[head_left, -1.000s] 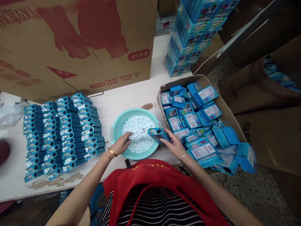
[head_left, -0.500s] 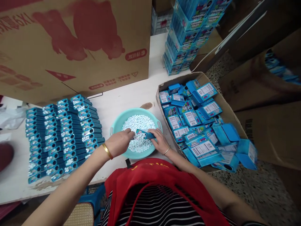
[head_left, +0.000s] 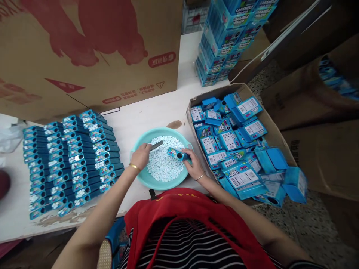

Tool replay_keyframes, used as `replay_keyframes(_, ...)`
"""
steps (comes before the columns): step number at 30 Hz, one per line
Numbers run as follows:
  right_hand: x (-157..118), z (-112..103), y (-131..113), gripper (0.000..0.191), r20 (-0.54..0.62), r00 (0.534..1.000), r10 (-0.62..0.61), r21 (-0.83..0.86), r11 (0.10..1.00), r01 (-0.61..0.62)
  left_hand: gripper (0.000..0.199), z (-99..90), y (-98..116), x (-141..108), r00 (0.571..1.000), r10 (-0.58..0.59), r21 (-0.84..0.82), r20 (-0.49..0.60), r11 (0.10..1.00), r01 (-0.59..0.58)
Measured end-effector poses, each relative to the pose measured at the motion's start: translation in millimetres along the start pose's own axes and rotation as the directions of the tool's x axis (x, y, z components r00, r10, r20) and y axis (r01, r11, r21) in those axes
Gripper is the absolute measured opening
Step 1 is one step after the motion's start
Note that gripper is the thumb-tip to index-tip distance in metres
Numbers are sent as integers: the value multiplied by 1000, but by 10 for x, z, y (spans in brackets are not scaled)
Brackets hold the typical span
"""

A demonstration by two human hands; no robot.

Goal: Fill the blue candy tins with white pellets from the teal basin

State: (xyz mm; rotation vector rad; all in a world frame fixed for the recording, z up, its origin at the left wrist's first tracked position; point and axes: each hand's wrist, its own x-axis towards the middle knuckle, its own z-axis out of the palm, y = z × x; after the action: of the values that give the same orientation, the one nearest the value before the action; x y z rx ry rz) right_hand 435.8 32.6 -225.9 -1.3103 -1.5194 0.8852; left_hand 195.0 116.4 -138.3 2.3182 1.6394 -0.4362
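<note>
— At centre, what do we count?
— We find one basin, one left hand, one right hand, one grey tool, one handheld box.
— Around it?
— Four box columns at nine o'clock, one carton at eleven, one box tower at one, one open tray at three. White pellets we cannot tally.

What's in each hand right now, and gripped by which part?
The left hand holds a dark flat tool by its near end; the right hand holds a blue box by its right end.
</note>
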Motion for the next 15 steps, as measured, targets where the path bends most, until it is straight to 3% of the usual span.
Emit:
replay_keyframes(3,27,-14,11,36,-38,997,70,43,997,-68,35,574,-19,229,999,3,-53,43,999,-1)
replay_keyframes(6,41,-11,-6,33,-79,991,109,44,993,-106,35,920,143,211,994,86,-120,70,990,-77)
replay_keyframes(11,44,-1,10,33,-138,979,151,71,987,-143,37,1153,431,-73,963,241,-285,123,938,-198)
replay_keyframes(15,50,-7,119,37,-137,968,210,139,972,-191,40,1149,466,-216,943,304,-415,135,882,-225)
